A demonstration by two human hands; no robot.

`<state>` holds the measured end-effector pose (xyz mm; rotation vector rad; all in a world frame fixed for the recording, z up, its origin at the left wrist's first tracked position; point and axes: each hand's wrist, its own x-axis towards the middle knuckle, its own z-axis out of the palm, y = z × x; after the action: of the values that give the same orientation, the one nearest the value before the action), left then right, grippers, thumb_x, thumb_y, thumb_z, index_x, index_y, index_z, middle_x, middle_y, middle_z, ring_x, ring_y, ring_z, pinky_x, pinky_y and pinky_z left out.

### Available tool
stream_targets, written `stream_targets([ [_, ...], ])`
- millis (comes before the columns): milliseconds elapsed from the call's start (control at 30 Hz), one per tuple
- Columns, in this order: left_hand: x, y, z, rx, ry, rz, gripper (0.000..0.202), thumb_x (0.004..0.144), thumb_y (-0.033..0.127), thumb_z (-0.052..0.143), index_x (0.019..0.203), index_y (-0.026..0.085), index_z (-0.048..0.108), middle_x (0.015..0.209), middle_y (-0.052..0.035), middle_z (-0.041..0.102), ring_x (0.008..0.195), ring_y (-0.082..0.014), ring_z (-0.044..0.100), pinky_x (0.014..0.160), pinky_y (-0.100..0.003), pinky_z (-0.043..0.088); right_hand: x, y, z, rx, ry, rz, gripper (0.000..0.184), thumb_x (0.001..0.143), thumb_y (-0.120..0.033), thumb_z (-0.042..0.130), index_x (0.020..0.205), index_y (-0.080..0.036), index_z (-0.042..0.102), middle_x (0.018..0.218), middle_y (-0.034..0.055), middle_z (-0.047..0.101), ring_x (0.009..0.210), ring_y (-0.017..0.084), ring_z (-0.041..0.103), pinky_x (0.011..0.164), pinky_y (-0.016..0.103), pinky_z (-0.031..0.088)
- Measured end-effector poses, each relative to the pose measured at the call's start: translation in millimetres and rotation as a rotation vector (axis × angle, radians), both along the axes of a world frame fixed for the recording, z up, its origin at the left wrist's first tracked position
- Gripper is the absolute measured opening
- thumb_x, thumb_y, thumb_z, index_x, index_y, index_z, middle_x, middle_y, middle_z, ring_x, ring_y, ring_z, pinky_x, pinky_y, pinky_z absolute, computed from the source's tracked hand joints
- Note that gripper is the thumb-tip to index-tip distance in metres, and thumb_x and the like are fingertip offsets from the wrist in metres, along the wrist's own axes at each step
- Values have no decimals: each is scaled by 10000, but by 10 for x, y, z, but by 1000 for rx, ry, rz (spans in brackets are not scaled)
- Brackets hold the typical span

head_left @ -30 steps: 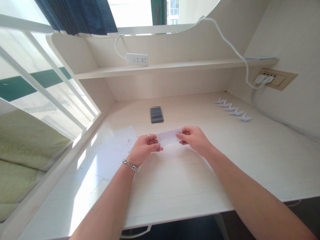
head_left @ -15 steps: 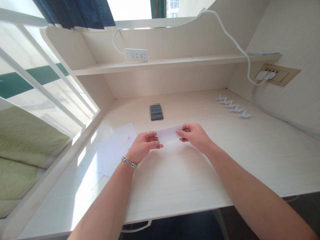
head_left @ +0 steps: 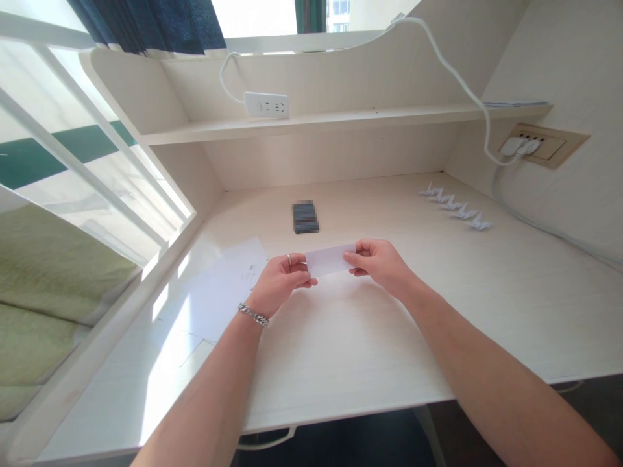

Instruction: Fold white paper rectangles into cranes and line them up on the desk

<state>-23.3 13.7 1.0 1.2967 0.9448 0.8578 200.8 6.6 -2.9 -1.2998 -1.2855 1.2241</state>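
A small white rectangle of paper (head_left: 329, 261) is stretched between my two hands, just above the desk (head_left: 341, 363). At its left end, my left hand (head_left: 285, 277) pinches it between thumb and fingers; a ring and a chain bracelet show on that side. My right hand (head_left: 377, 261) grips the other end, thumb on top and fingers behind. Whether the paper is folded in layers, I cannot tell. Left of my left hand lie larger white sheets (head_left: 221, 279), one with small dark marks.
Several folded paper cranes (head_left: 479, 222) stand in a row at the back right. A blurred dark object (head_left: 305, 217) lies beyond the paper. On the shelf (head_left: 341, 119) sits a white socket strip (head_left: 266, 105). Cables hang from a wall outlet (head_left: 545, 146). A railing borders the left side.
The view has shifted very slightly. Both hands keep the same hold on the paper, with no other visible difference.
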Motion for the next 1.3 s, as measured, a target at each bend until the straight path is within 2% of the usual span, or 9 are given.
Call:
stream_targets([
  [167,24,2,-6,43,135,65,356,711,290,729,1033,143,692,760,-35,663,657,-122,598,654,-272,506,6,-11,-20,10,-61,84,229,743,-365,715,819,-150,695,774,56,685,641,134,620,637,276,522],
  [267,43,8,-21,94,219,76,303,729,351,722,941,135,713,734,-39,659,640,-117,576,612,-254,486,-3,-24,-31,30,-57,159,237,746,-364,703,861,-157,706,763,49,684,660,137,611,653,282,506],
  [400,37,27,-30,63,155,137,263,705,360,740,831,135,692,772,-47,674,697,-142,608,631,-266,500,-24,-27,-23,82,-1,161,322,695,-288,733,990,-164,700,805,42,699,715,149,614,680,290,485],
  [633,27,7,-50,126,289,11,291,724,394,721,886,153,710,821,-72,717,724,-178,637,636,-277,478,-45,-31,-25,73,-82,155,203,702,-269,684,865,-157,728,695,24,658,682,152,591,648,289,463],
  [700,52,-12,-46,163,281,-2,336,740,424,702,953,164,715,836,-70,722,712,-181,637,598,-265,457,-64,-47,-26,68,-107,182,191,695,-267,683,847,-168,740,709,28,671,684,156,592,631,283,454],
  [800,78,-29,-31,166,255,26,319,727,432,710,887,156,719,773,-55,710,652,-170,621,551,-251,430,-106,-71,-21,82,-90,163,200,684,-276,692,848,-178,754,715,30,683,667,155,587,610,279,444],
  [900,83,-30,-24,138,225,44,277,710,403,729,810,146,707,736,-48,698,629,-160,610,549,-247,432,-140,-87,-10,90,-48,144,206,683,-285,699,847,-173,753,687,30,671,632,147,573,596,280,444],
  [1100,107,-57,7,135,120,29,300,714,357,739,930,149,718,837,-62,721,695,-165,629,588,-252,462,-146,-99,14,52,20,169,163,671,-259,716,797,-158,745,635,23,645,605,132,567,593,275,460],
  [1300,100,-73,25,102,105,71,279,699,352,747,902,161,747,816,-64,728,674,-177,626,566,-268,459,-144,-108,48,28,129,206,218,663,-273,732,845,-160,772,705,46,689,637,136,603,645,294,502],
])
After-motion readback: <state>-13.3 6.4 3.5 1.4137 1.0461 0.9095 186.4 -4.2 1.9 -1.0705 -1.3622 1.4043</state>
